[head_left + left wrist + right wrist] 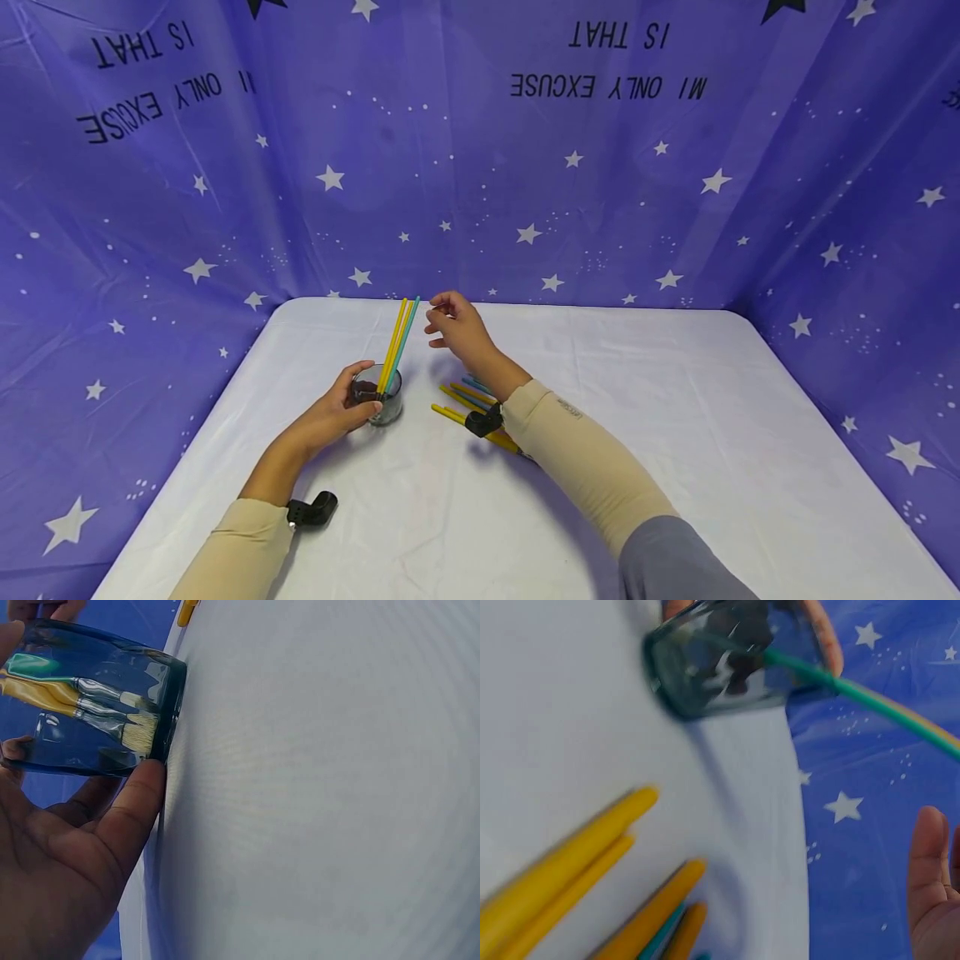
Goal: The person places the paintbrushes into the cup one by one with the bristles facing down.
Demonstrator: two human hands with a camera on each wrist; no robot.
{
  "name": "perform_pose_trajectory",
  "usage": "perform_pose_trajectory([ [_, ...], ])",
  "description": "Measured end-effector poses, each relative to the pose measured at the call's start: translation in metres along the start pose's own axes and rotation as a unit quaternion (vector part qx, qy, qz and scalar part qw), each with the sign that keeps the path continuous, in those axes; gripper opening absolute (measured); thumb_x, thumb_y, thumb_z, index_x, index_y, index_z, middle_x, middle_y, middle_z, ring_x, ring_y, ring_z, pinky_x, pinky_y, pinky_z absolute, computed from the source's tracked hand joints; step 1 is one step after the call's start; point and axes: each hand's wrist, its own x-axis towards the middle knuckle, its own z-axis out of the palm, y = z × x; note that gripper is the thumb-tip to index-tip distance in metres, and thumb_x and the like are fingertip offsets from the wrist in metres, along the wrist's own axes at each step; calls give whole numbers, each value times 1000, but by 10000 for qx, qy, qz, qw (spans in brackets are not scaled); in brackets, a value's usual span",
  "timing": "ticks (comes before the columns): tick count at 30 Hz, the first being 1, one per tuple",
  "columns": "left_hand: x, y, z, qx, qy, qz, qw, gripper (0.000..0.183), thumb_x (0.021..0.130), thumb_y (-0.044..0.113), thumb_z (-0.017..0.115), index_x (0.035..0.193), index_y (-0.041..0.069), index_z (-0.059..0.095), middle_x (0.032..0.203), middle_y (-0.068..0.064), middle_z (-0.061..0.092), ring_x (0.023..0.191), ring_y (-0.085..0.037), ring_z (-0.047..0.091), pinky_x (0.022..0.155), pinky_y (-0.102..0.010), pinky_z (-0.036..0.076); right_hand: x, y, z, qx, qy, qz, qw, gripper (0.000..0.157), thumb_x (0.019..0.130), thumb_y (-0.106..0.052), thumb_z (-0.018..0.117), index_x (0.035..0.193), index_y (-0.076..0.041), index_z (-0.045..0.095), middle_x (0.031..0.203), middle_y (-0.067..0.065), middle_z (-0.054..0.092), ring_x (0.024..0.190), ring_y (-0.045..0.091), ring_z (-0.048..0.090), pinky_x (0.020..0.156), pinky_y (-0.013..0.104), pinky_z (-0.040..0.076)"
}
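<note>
- Glass left of centre at the white table; the left hand has thumb and fingers wrapped round its side; whether the base sits quite flat, I cannot tell.
- Standing brushes (a few, with yellow and blue-green handles) lean to the right inside it; the left wrist view shows pale bristles down near the base.
- Right hand raised just beside the handle tops; fingers loosely bent, nothing visible between them.
- Loose brushes, also yellow and blue-green, lie on the table beneath the right wrist; their handle ends point roughly towards the glass.
- For neat work, in my judgement: brace the glass firmly, since leaning handles could tip it; pinch one loose brush by its handle, turn it bristles down, and lower it through the mouth without knocking the others.
</note>
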Motion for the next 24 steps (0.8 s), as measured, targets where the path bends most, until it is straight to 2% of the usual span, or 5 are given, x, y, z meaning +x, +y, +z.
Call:
perform_pose_trajectory([
  [8,0,-1,-2,-23,-86,36,10000,77,96,15,65,154,12,15,133,-27,46,101,-26,52,81,-31,47,-2,21,-29,-503,-88,373,9980,17,99,-11,57,115,-4,54,98,7,55,103,47,59,69,38,56],
  [12,0,0,-2,-39,-81,8,10000,77,96,14,65,155,12,15,133,-26,46,99,-26,52,80,-31,47,-4,31,-44,-836,-266,583,9944,23,100,-12,57,119,0,53,103,12,56,101,44,60,73,41,55],
  [19,0,2,-1,-44,-59,20,10000,76,95,14,65,154,14,18,133,-26,46,99,-25,52,81,-31,47,-7,38,-61,-1382,-514,816,9857,26,100,-14,58,121,2,53,102,14,56,93,37,62,69,36,55],
  [24,0,0,-1,-35,-67,6,10000,76,96,14,65,154,13,17,132,-27,46,99,-26,51,80,-29,47,-10,38,-69,-2143,-898,1055,9669,26,100,-12,58,122,3,56,103,20,61,84,32,61,67,34,54],
])
